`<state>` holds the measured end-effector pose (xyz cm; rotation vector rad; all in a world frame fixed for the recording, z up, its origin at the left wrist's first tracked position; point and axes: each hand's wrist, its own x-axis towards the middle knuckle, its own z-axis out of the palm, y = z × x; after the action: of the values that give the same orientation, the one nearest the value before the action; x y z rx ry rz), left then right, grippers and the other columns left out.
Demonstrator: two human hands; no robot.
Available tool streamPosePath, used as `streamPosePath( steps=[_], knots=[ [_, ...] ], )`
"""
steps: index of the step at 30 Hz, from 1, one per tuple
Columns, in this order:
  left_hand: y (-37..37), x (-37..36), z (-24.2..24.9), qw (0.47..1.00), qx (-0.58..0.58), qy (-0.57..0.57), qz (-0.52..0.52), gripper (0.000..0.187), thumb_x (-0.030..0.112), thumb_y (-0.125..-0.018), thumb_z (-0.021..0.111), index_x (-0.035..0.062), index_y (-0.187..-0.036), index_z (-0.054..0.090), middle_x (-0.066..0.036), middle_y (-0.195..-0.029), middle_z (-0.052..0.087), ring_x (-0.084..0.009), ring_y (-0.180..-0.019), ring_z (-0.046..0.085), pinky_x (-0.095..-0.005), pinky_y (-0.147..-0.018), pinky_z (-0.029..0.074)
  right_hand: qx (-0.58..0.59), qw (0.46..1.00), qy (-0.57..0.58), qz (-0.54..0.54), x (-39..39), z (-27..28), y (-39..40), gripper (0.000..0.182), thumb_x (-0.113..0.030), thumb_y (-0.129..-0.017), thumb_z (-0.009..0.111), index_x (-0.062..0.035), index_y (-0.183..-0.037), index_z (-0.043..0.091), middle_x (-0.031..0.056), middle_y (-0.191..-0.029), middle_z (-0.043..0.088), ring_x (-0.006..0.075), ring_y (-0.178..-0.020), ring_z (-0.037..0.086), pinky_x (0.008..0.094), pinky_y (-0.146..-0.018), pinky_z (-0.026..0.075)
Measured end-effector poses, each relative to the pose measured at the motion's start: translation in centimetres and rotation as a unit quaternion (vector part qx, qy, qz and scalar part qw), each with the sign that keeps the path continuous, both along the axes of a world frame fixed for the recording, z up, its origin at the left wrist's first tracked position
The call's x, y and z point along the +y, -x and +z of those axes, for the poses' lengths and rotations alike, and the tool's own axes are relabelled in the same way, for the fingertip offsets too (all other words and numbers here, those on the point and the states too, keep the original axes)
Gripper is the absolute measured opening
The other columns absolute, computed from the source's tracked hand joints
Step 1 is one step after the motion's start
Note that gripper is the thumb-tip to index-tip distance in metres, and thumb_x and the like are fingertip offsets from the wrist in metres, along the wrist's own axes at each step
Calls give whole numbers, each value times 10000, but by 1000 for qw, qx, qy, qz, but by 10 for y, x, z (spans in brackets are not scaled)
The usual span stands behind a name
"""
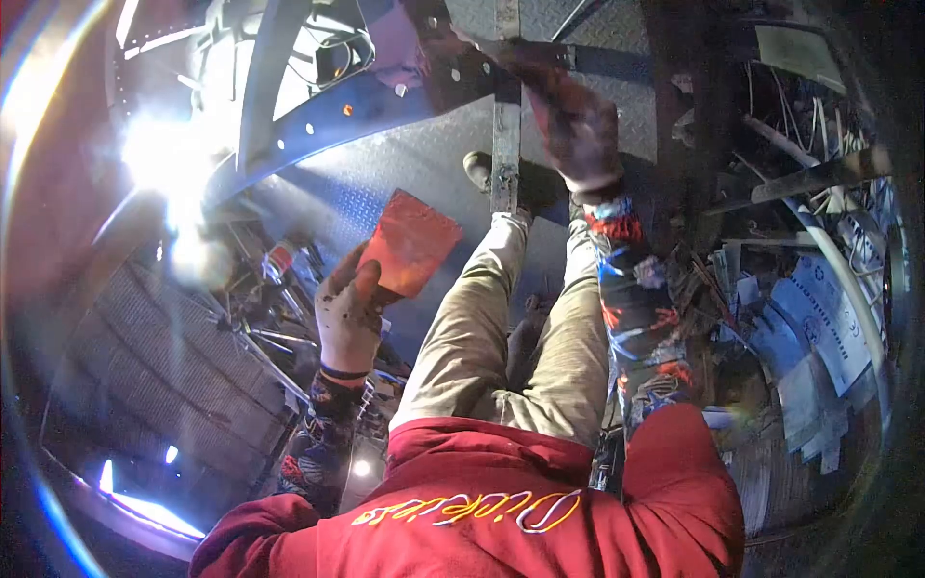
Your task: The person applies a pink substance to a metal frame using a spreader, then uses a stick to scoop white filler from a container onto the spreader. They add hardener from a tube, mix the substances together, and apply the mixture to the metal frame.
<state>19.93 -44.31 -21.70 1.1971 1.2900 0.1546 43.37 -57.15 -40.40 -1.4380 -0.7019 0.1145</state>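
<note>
My left hand is closed on a flat, roughly square orange-red plate, its thumb on the near face and the plate tilted beside my left knee. My right hand is stretched forward past a narrow upright metal bar, close to the right end of a dark blue metal beam with round holes. Shadow and blur hide the fingers of my right hand, so what they touch or hold is unclear.
A textured metal floor lies under my feet. A very bright light glares at the left, above a ribbed panel. At the right are rods, cables and a blue-white printed sheet.
</note>
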Motion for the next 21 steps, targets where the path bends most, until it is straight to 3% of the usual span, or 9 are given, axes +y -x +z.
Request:
streamPosePath(
  steps=[2,4,6,8,11,13,16,19,21],
  knots=[
    [3,4,-2,1000,0,3,-15,482,182,-937,628,-85,-1312,487,-113,-1002,662,-220,-782,700,-330,-715,571,118,993,27,17,21,-2,-13,264,0,-887,609,14,-1145,663,120,-1061,714,183,-969,678,276,-833,516],
    [7,7,2,1000,3,4,-22,480,183,-936,631,-80,-1312,491,-114,-1025,665,-220,-795,700,-332,-718,572,44,997,-59,7,37,-5,-8,280,-54,-885,634,7,-1158,659,108,-1054,717,171,-940,676,282,-828,509],
    [6,6,3,999,-31,20,3,491,193,-931,640,-77,-1313,491,-115,-1063,665,-216,-822,697,-329,-716,572,26,996,64,53,31,-28,12,314,-130,-873,669,-9,-1162,664,105,-1063,716,154,-944,668,293,-844,502],
    [17,15,-1,998,-44,32,13,490,191,-909,657,-85,-1286,511,-128,-1082,656,-227,-857,688,-344,-740,578,144,982,85,89,4,-19,21,331,-220,-896,671,-5,-1147,668,120,-1097,703,191,-987,667,328,-870,499],
    [20,21,6,995,-72,58,22,474,192,-894,670,-88,-1254,537,-135,-1098,647,-233,-887,678,-356,-759,583,72,989,76,109,-8,-17,4,319,-197,-918,650,-15,-1180,650,114,-1078,702,185,-979,661,332,-849,502],
    [28,24,12,994,-77,70,24,460,195,-903,665,-82,-1249,543,-130,-1096,647,-228,-880,678,-353,-755,581,44,994,31,-98,14,14,2,311,-244,-906,587,-65,-1148,668,140,-986,715,272,-883,695,363,-801,527],
    [26,30,6,988,-131,74,32,450,199,-915,659,-73,-1254,541,-123,-1090,649,-219,-875,678,-346,-743,577,-69,978,193,29,35,85,-44,317,-171,-890,573,-101,-1188,658,122,-1114,692,268,-955,678,370,-826,524],
    [37,35,9,989,-126,76,24,471,209,-915,664,-71,-1269,531,-122,-1095,647,-213,-900,673,-333,-748,571,-236,923,300,45,43,35,-54,420,-108,-897,565,-46,-1312,564,106,-1222,647,203,-1091,630,343,-987,453],
    [46,40,10,986,-136,86,40,489,215,-910,671,-72,-1277,524,-123,-1115,641,-211,-925,665,-330,-766,568,-282,926,247,51,37,37,-40,413,-110,-896,561,-31,-1302,571,107,-1212,652,211,-1104,628,348,-980,464]
  ],
)
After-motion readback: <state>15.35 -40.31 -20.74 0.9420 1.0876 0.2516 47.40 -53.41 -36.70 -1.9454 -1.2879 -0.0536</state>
